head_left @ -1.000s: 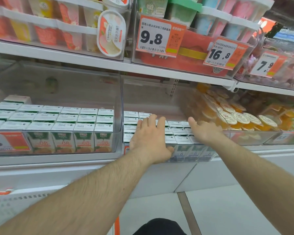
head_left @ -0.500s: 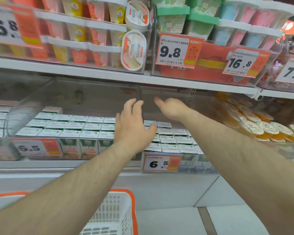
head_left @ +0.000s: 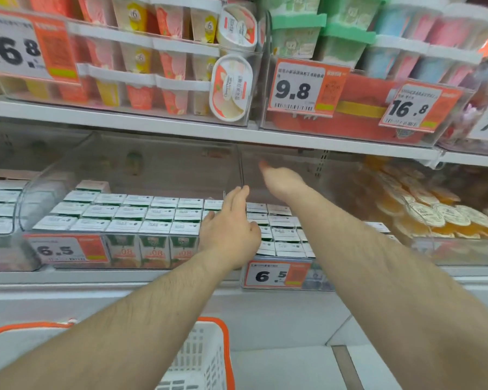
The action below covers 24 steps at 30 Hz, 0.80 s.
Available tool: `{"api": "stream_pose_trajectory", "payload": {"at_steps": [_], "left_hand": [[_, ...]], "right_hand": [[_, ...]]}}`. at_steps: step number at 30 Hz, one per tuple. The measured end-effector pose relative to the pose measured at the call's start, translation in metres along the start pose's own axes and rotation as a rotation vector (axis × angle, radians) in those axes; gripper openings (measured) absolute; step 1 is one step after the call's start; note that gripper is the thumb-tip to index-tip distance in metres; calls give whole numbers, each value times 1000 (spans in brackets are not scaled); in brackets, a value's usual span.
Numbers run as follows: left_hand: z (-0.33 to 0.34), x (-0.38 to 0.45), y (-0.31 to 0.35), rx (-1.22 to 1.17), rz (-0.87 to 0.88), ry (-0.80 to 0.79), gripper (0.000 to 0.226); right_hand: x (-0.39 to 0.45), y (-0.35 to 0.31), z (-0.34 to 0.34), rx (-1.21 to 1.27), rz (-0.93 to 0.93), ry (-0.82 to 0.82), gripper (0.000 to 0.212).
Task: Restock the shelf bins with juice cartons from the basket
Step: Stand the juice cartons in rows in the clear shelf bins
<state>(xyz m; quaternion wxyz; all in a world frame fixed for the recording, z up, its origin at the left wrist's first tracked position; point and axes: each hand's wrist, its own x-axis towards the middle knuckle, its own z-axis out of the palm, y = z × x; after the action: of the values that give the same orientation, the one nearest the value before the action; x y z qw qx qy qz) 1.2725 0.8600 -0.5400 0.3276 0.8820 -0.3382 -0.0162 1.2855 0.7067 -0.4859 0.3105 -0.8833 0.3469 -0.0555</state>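
While both my hands hang empty, left grip (head_left: 228, 232) loose-fingered, right grip (head_left: 279, 180) relaxed (blurred), cartons (head_left: 158, 215) sit packed below them; basket (head_left: 203, 358) lies behind. Light, stiff boxes, probably: pinch the flat sides.

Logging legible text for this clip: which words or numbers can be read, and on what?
"16.8": price tag, upper shelf, far left.
"9.8": price tag on the red bin.
"16.8": price tag further right.
"6.5": tag on the left juice bin.
"6.5": tag on the middle bin.
"08": carton fronts.
Small print, barcodes, carton tops: too blurred.
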Motion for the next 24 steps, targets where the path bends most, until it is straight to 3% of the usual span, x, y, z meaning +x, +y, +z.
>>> {"api": "stream_pose_trajectory", "payload": {"at_steps": [3,6,8,12,16,24], "left_hand": [[-3,0,-3,-34,15,-60,76],[-3,-2,-6,-36,19,-81,80],[-4,-4,-4,-31,9,-84,81],[-3,-4,-2,-23,-7,-75,81],[-1,-4,-1,-3,-31,-59,81],[2,-2,-5,-12,-54,-28,84]], "right_hand": [[-42,24,-14,104,-20,307,42],[-95,68,-20,36,154,491,24],[-120,90,-17,12,222,473,19],[-142,119,-12,-26,179,347,22],[-147,142,-2,-48,54,410,32],[-134,161,23,117,-141,551,15]]}}
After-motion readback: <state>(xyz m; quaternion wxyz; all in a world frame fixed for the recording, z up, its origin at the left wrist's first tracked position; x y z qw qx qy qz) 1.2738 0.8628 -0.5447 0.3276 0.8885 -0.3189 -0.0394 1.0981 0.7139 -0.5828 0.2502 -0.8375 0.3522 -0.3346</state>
